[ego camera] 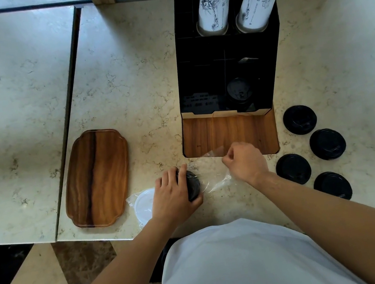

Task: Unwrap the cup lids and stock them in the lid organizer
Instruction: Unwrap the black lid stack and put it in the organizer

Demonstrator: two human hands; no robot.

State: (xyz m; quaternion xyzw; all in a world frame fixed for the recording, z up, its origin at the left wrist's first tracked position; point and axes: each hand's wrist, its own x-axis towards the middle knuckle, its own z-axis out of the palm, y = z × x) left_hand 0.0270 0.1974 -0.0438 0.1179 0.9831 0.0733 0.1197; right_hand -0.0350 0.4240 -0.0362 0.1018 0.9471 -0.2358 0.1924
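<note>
A stack of black cup lids (pixel 193 184) lies on its side near the counter's front edge, with my left hand (pixel 174 196) gripping it. Clear plastic wrap (pixel 214 181) trails from the stack to the right, and my right hand (pixel 245 161) pinches its loose end. The lid organizer (pixel 274 60) is a black compartmented box with a wooden front, standing just behind my hands. A black lid (pixel 239 90) sits in its front right compartment. White lids in clear plastic (pixel 143 205) lie partly hidden under my left wrist.
Several stacks of black lids (pixel 300 119) rest on the counter to the right of the organizer. Two stacks of white paper cups (pixel 214 1) stand in the organizer's back slots. A wooden tray (pixel 98 178) lies to the left. A gap (pixel 68 116) divides the marble counter.
</note>
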